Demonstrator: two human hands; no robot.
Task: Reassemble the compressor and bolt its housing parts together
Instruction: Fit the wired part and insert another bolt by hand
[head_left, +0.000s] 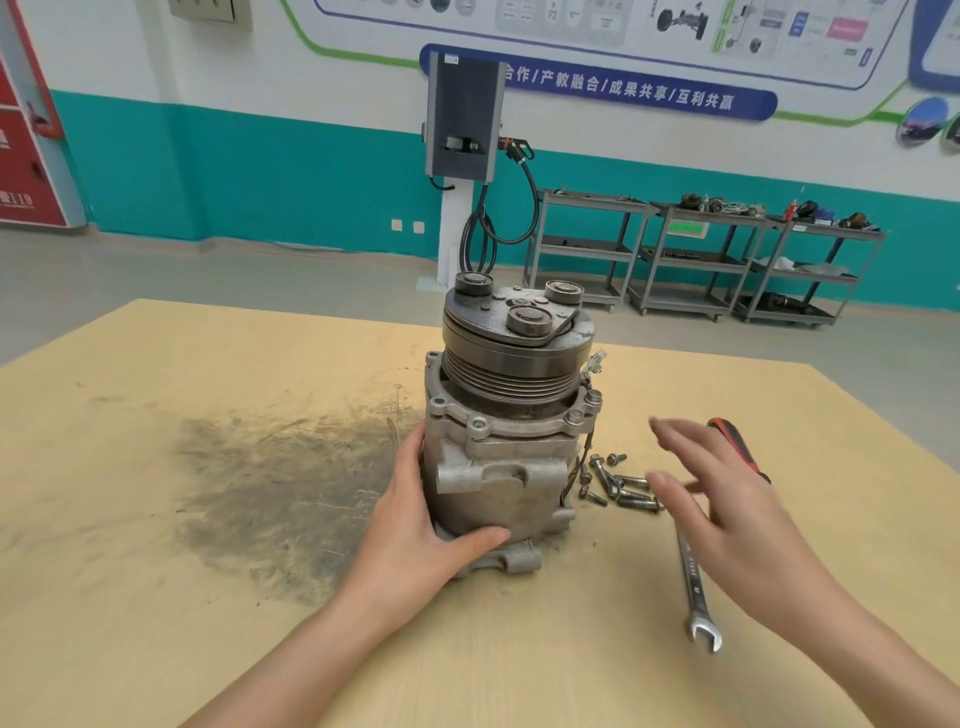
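- Workshop room: teal-and-white wall, grey wall unit (464, 111) with black cables hanging, three grey shelf carts (698, 257) along the wall with parts on them.
- Tan wooden table (156, 597) in front; dark greasy smear (280, 483) on it, left of the work.
- Compressor (506, 415) stands upright mid-table, pulley and clutch plate on top, grey cast housing below, mounting ears touching the table.
- Thin wire with a small connector runs down the compressor's right side.
- Left hand (415, 525) holds the lower housing from the left: fingers wrap round the far side, mostly hidden, thumb lies across the front near the base.
- Right hand (727, 499) hovers in the air right of the compressor, over the tools, touching nothing; fingers straight and loosely spread, motion-blurred.
- Loose bolts (615, 483) lie in a small pile on the table just right of the compressor base, between it and the right hand.
- Combination wrench (696, 592) lies flat on the table right of the bolts, open end toward the camera, upper part hidden under the right hand.
- Screwdriver with red-and-black handle (735, 444) lies behind the right hand, partly hidden.
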